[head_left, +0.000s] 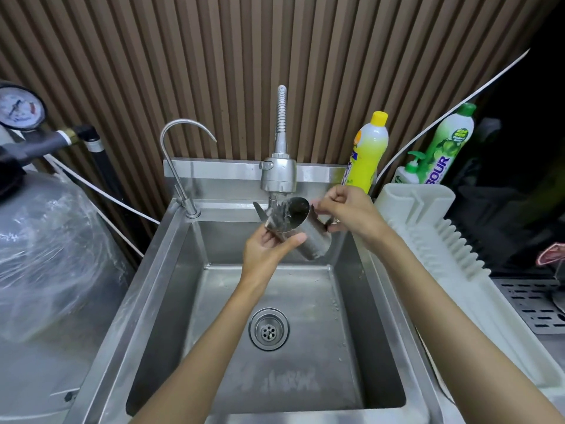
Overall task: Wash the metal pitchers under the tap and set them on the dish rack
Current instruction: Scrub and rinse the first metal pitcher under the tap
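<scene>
Pitcher mid-rinse, rack is off to the right

The metal pitcher (309, 237) is in the air over the sink (171, 270), right under the tap (278, 175). It's tilted, so its long axis runs from the mouth up by the spray down to the base, which sits lower and nearer the camera. The left hand (269, 249) cups it from below near the rim, thumb wrapped across the side. The right hand (348, 212) has its fingers (334, 199) curled, pinching the handle on the pitcher's right. The rim area is blurred by water, so I can't tell much there. The dish rack (428, 228) sits just right of the sink on the bench, so the right hand is nearer. My guess is the handle grip carries it across.
</scene>
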Tool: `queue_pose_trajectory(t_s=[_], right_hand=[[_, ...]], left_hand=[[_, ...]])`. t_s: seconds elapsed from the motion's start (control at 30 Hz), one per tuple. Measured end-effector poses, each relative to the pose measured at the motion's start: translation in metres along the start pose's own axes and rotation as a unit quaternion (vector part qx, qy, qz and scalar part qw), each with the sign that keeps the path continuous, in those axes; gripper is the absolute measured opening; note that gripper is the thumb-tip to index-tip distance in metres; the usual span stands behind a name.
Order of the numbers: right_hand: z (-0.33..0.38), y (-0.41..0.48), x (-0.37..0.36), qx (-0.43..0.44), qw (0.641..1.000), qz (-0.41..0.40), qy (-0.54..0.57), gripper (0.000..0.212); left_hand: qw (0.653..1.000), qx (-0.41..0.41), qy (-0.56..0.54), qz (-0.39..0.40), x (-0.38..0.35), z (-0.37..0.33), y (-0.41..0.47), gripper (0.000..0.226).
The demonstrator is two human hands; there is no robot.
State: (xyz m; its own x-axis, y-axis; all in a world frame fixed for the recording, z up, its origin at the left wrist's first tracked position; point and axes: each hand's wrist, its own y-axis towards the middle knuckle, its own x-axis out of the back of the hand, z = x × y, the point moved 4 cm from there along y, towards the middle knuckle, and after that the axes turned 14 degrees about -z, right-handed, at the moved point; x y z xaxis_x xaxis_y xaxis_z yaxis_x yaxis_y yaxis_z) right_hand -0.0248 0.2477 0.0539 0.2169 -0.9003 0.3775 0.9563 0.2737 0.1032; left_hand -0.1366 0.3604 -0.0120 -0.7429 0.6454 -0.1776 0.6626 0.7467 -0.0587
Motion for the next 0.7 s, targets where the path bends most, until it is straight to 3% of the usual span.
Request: queue_pose_trajectory(t_s=[0.1,0.23,0.37,0.47,0.57,0.7], right_hand=[[0.007,0.003,-0.001,0.017,0.998,-0.001,0.054,0.025],[-0.001,0.006,-0.016,-0.034,0.979,0.048,0.197,0.028],[-0.016,0.004,-0.042,-0.144,0.906,0.126,0.378,0.028],[-0.027,-0.003,-0.059,-0.194,0.867,0.150,0.434,0.027],[-0.033,-0.009,-0.065,-0.201,0.882,0.138,0.402,0.025],[-0.036,-0.011,-0.059,-0.186,0.942,0.133,0.245,0.015]], left_hand=[[1.000,0.011,-0.026,0.002,-0.008,-0.003,0.008,0.049],[0.998,-0.033,-0.009,-0.047,-0.005,-0.010,0.017,0.065],[0.979,-0.154,0.090,-0.100,0.008,-0.027,0.009,0.076],[0.947,-0.258,0.169,-0.086,0.017,-0.036,0.007,0.078],[0.924,-0.301,0.227,-0.067,0.024,-0.041,0.005,0.077],[0.937,-0.226,0.250,-0.090,0.031,-0.035,0.007,0.074]])
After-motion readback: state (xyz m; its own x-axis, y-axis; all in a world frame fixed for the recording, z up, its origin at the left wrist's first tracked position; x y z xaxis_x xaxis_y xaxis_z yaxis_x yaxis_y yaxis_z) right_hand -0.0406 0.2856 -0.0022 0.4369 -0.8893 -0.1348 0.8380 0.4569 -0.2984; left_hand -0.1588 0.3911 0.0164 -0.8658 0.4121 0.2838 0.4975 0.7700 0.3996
